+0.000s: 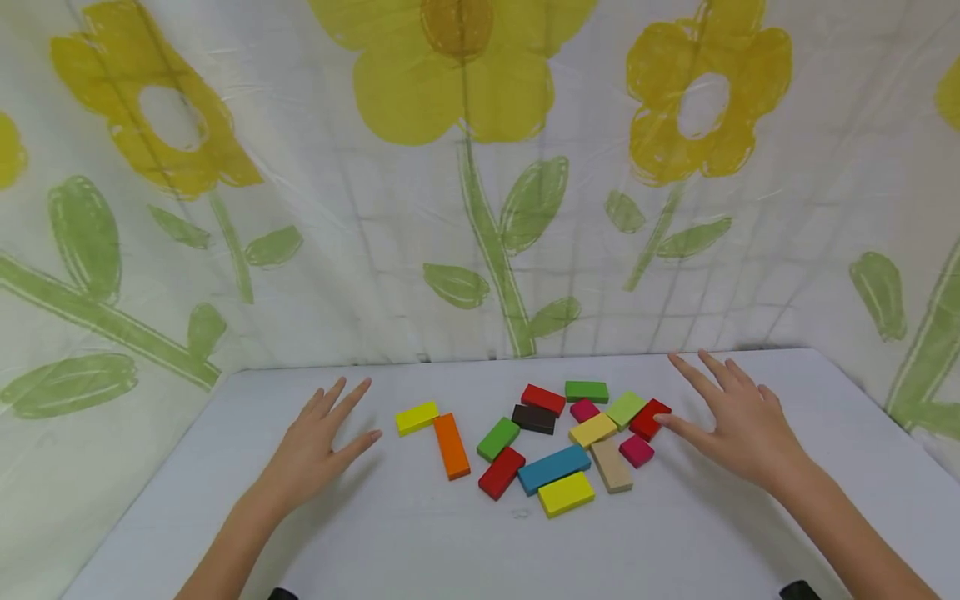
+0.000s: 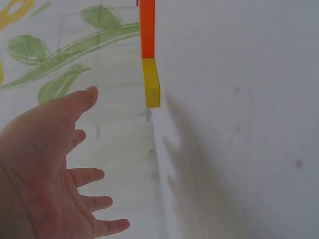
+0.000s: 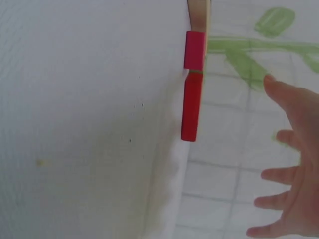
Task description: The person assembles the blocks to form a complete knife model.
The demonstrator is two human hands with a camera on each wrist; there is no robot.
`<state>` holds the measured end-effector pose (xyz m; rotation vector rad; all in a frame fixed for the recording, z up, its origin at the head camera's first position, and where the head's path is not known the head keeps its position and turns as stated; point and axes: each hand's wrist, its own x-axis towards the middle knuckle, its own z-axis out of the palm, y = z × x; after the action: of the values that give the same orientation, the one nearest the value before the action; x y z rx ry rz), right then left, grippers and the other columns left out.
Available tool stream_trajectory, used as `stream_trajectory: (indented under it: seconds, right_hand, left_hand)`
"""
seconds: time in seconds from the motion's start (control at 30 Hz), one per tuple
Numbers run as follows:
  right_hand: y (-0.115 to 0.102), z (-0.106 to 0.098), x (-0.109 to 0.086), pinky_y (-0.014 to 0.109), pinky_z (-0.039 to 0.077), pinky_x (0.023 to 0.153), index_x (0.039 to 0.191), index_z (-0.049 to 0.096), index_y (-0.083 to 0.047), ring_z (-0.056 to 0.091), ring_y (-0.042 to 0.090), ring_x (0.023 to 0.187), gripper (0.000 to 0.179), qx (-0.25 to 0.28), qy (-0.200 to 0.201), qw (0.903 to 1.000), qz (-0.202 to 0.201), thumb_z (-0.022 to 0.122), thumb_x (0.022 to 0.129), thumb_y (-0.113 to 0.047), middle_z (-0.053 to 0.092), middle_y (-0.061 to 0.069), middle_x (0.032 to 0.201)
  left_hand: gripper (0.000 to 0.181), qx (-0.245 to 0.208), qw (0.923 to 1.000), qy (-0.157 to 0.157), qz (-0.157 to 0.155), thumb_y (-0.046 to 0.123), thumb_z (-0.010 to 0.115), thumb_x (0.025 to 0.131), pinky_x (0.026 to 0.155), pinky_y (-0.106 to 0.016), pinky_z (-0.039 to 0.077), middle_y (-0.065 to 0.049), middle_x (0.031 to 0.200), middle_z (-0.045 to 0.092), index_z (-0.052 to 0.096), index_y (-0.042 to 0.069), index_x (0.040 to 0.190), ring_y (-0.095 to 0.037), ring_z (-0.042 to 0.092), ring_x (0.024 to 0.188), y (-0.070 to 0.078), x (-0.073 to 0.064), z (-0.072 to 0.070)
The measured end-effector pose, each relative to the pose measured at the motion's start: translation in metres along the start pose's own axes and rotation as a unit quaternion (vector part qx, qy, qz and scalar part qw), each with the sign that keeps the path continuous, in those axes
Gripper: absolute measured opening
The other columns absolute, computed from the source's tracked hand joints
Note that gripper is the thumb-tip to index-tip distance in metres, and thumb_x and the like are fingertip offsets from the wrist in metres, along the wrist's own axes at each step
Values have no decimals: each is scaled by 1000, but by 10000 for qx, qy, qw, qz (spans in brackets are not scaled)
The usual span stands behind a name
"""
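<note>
Red, yellow, blue blocks flat, seemingly needing no support — left hand and right hand hovering either side, fingers spread wide, holding nothing.

I have the left hand raised, fingers spread, thumb standing apart on the side nearer its partner. My right hand mirrors it, fingers fanned, thumb inward too. Behind the hands, left forearm and right forearm slant back and outward, both bare.
</note>
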<state>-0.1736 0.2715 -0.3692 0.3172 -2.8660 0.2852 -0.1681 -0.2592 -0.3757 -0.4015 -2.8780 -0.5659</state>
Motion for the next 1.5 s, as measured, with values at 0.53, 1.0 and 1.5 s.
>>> stream_trajectory:
  seconds: [0.53, 1.0, 1.5]
  right_hand:
    - [-31, 9, 17, 79, 46, 96, 159, 47, -12, 51, 54, 134, 80, 363, 21, 9981, -500, 81, 92, -40, 49, 29, 154]
    - [-59, 9, 27, 65, 55, 97, 150, 58, -9, 55, 48, 131, 63, 1382, -234, 9872, -757, 79, 96, -31, 59, 23, 147]
    - [-78, 19, 36, 25, 57, 66, 131, 70, -5, 62, 15, 92, 39, 3229, -1267, 9301, -1211, 77, 97, -25, 74, 12, 121]
  left_hand:
    - [63, -970, 9944, -148, 393, 27, 72, 102, 112, -74, 38, -27, 161, 43, 49, 12, 159, -52, 40, 146, 22, 18, 16]
    - [55, -1736, 9805, -493, 783, 20, 72, 101, 113, -67, 42, -23, 155, 53, 56, 6, 152, -46, 49, 143, 40, 33, 37]
    - [63, -2559, 9538, -929, 1271, 20, 78, 97, 110, -59, 48, -16, 153, 58, 54, 6, 153, -37, 57, 135, 43, 33, 48]
